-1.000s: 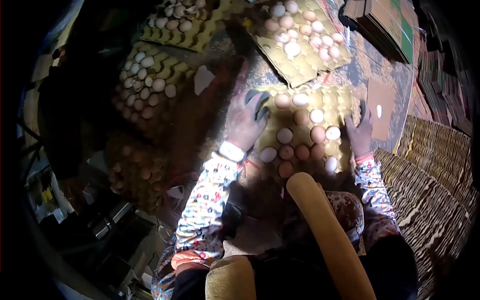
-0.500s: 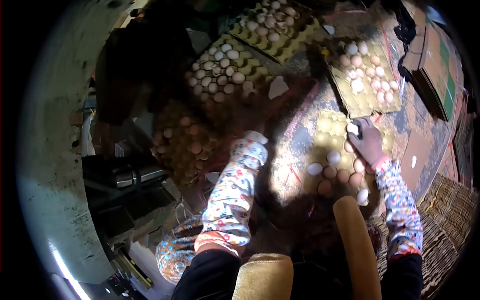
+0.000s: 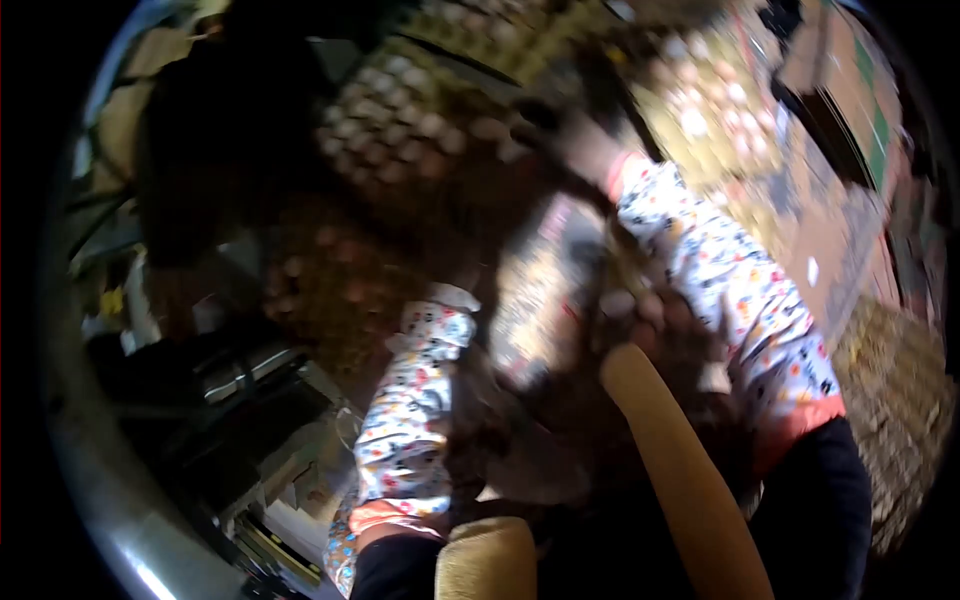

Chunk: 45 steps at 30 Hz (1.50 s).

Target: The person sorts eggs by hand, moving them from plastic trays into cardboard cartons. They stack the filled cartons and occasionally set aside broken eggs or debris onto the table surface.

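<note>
My right hand (image 3: 572, 142), in a dark glove, reaches across to the left and is smeared by motion. Its fingers point at the near edge of the upper-left egg tray (image 3: 455, 98), which bears many white and pinkish eggs (image 3: 385, 120). Whether it holds anything cannot be made out. Past its patterned cuff, my left hand (image 3: 462, 264) lies in deep shadow, its fingers hidden, between that tray and a dim tray of brownish eggs (image 3: 330, 285). Beneath my right forearm are a few eggs (image 3: 618, 304) of the near-right tray, mostly covered by the sleeve.
Another egg tray (image 3: 708, 168) is at the upper right, and one more (image 3: 540, 50) at the top. Flattened cardboard boxes (image 3: 840, 95) stand at the right edge. Stacked pulp trays (image 3: 890, 400) lie at the lower right. A sunlit, littered surface (image 3: 540, 300) shows between my arms.
My right hand has left the near-right tray and swung left and away from me, toward the upper-left tray. My left hand stays in the shadow. The whole view has shifted and blurred.
</note>
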Motion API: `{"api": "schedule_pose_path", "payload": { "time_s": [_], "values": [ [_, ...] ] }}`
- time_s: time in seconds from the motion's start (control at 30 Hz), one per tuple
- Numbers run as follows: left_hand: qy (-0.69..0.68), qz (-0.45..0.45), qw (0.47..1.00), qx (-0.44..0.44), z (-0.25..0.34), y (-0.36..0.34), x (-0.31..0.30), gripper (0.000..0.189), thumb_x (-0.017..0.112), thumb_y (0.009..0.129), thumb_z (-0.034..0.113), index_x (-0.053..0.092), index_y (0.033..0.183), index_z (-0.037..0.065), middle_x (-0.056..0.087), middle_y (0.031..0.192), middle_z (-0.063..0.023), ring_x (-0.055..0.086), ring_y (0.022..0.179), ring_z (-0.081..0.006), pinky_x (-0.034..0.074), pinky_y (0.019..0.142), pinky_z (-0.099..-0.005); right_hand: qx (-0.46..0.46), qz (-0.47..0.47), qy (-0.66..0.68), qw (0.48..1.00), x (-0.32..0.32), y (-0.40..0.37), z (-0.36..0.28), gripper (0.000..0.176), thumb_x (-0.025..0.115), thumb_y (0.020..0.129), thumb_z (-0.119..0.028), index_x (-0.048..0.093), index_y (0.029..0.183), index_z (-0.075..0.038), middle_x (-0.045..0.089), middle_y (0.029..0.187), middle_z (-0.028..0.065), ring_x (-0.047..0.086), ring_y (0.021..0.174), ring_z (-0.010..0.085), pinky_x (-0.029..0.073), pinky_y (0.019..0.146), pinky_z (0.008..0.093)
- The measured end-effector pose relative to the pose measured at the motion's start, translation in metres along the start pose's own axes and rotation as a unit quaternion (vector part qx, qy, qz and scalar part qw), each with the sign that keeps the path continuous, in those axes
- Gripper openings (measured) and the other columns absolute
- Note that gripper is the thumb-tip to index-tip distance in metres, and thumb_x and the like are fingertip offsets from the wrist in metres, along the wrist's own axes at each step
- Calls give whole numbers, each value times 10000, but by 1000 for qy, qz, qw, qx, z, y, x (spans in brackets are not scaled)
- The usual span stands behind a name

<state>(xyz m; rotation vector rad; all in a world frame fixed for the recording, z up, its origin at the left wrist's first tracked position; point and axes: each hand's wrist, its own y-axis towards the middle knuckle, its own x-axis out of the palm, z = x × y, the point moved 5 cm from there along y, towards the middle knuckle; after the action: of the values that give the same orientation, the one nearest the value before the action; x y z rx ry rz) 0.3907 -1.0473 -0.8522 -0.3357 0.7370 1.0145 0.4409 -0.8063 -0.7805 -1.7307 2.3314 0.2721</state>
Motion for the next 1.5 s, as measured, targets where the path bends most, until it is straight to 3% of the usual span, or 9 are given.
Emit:
{"api": "schedule_pose_path", "payload": {
  "time_s": [0.2, 0.37, 0.53, 0.67, 0.83, 1.07, 1.13, 1.23, 1.5],
  "values": [
    [-83, -387, 892, 219, 149, -102, 70, 453, 690, 761, 182, 583, 1189, 77, 584, 1083, -165, 564, 979, -347, 466, 842, -415, 158, 94, -184, 966, -180, -179, 33, 382, 600, 863, -301, 638, 1131, -31, 695, 887, 114, 656, 801, 172, 519, 760, 308],
    [164, -370, 840, 361, 175, -129, 86, 388, 675, 758, 166, 583, 1131, 114, 558, 1113, -115, 594, 901, -285, 496, 720, -405, 161, -39, -332, 929, -134, -242, 8, 476, 622, 833, -222, 540, 1286, -101, 608, 1136, 158, 607, 987, 276, 481, 907, 362],
    [-125, -383, 914, 43, 165, -100, 78, 434, 678, 798, 175, 561, 1185, 17, 624, 1023, -133, 640, 935, -247, 528, 850, -358, 76, -113, -447, 884, -103, -224, 45, 504, 664, 775, -132, 519, 1256, -108, 614, 1094, 113, 585, 1002, 320, 480, 873, 399],
    [-346, -405, 797, -284, 174, -72, 102, 254, 600, 873, 244, 667, 977, 23, 676, 838, -115, 654, 729, -231, 520, 674, -342, 75, -111, -417, 899, -105, -220, 45, 489, 674, 732, -156, 547, 1198, -76, 619, 1117, 139, 571, 1008, 334, 467, 873, 411],
    [129, -519, 823, 192, 222, -75, 119, 467, 703, 713, 435, 612, 1041, 114, 621, 987, -165, 604, 975, -327, 480, 838, -428, 284, 118, 94, 947, -127, -234, 69, 373, 635, 826, -222, 630, 1134, -13, 668, 919, 92, 604, 823, 151, 484, 762, 270],
    [-192, -366, 895, -170, 147, -27, 77, 427, 643, 833, 429, 657, 1051, 62, 674, 1025, -138, 629, 993, -283, 504, 844, -380, 313, 89, 554, 766, -100, -209, 62, 373, 457, 934, -191, 551, 1244, -4, 661, 984, 119, 631, 739, 195, 528, 620, 273],
    [-266, -305, 903, -145, 91, -4, 32, 493, 612, 868, 463, 625, 1138, 51, 658, 1117, -111, 614, 1035, -218, 500, 847, -332, 212, 54, 307, 926, -78, -185, 44, 362, 491, 927, -163, 544, 1257, -25, 656, 997, 123, 625, 727, 188, 527, 632, 276],
    [-111, -26, 984, -136, -6, 49, -26, 487, 547, 903, 451, 562, 1173, 47, 599, 1169, -144, 586, 1067, -280, 518, 834, -373, 322, 13, 508, 799, -21, -113, 76, 351, 557, 922, -133, 518, 1244, -1, 630, 1035, 138, 655, 857, 230, 548, 705, 332],
    [425, -110, 898, -27, -30, 72, -72, 772, 584, 820, 620, 427, 1352, 85, 419, 1361, -206, 493, 1174, -345, 493, 876, -473, 135, 62, 172, 974, 95, 81, 100, 359, 599, 884, -244, 593, 1189, -57, 659, 865, 89, 599, 645, 157, 494, 572, 305]
  ]
}}
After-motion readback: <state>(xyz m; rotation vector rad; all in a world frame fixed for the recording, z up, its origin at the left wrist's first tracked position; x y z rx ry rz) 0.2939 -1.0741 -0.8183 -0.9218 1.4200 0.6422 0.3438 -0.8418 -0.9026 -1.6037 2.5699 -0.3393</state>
